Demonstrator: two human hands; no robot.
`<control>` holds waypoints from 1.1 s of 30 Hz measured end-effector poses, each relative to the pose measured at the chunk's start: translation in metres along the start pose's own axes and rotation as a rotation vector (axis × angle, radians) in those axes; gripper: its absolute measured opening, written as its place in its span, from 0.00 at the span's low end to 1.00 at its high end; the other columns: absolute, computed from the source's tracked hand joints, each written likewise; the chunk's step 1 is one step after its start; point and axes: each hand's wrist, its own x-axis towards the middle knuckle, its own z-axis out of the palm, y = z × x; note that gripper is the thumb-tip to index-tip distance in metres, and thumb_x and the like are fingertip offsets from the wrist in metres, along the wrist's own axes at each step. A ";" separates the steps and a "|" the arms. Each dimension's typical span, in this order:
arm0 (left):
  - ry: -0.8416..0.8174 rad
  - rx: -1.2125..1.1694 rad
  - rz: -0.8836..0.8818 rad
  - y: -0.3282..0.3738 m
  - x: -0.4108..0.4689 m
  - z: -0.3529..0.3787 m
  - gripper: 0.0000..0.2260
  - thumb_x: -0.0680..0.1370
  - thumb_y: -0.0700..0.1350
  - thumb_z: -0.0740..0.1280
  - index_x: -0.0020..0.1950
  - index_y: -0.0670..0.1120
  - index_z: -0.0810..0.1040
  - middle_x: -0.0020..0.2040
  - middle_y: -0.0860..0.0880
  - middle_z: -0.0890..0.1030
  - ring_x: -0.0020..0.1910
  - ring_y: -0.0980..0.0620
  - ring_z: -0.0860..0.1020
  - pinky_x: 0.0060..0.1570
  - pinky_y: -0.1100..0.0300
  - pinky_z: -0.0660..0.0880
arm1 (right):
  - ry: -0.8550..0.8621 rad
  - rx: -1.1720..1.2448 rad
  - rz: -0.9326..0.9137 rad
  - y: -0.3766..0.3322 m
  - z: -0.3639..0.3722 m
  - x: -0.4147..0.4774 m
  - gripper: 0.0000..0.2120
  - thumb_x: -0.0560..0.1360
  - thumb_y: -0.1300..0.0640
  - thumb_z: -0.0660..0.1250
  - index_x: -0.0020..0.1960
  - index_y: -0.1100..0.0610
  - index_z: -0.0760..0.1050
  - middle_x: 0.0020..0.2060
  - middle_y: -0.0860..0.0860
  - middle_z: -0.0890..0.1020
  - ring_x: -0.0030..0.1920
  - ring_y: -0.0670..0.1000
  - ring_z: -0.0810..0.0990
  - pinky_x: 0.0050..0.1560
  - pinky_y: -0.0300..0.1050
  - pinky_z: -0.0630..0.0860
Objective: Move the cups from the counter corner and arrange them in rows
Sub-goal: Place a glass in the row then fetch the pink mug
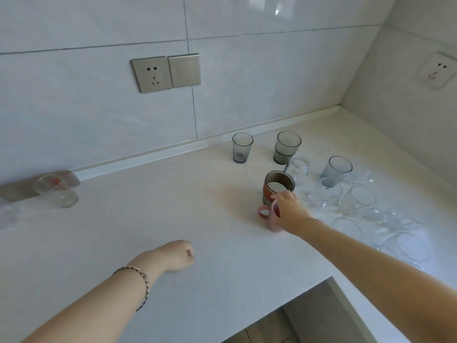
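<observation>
My right hand grips the rim of a pink mug that stands on the pale counter. Just behind the mug is a brown cup. A small grey glass and a wider grey glass stand near the back wall. A bluish glass and several clear glasses crowd the counter corner on the right. My left hand rests on the counter as a loose fist, holding nothing.
At the far left a clear cup with red print lies beside the wall strip. Two wall sockets sit above the counter. The counter's front edge drops off at the lower middle.
</observation>
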 end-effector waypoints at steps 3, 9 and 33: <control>-0.013 0.008 -0.019 0.011 0.003 0.009 0.06 0.76 0.42 0.57 0.39 0.50 0.66 0.40 0.49 0.68 0.39 0.50 0.65 0.30 0.62 0.58 | -0.056 -0.024 0.121 0.028 -0.004 0.003 0.34 0.71 0.45 0.69 0.70 0.60 0.62 0.65 0.58 0.68 0.67 0.59 0.67 0.64 0.49 0.68; -0.029 0.003 -0.126 -0.003 -0.012 0.018 0.13 0.77 0.43 0.57 0.33 0.53 0.62 0.33 0.53 0.64 0.32 0.53 0.63 0.29 0.63 0.57 | -0.075 0.259 0.210 0.034 0.023 0.012 0.47 0.67 0.42 0.72 0.74 0.60 0.53 0.63 0.59 0.69 0.65 0.59 0.71 0.62 0.50 0.72; 0.129 -0.382 -0.422 -0.296 -0.170 0.053 0.13 0.76 0.43 0.56 0.31 0.54 0.62 0.32 0.52 0.63 0.28 0.54 0.62 0.30 0.62 0.57 | -0.251 -0.015 -0.394 -0.304 0.099 -0.064 0.39 0.63 0.36 0.71 0.67 0.52 0.62 0.59 0.50 0.72 0.59 0.52 0.75 0.56 0.44 0.74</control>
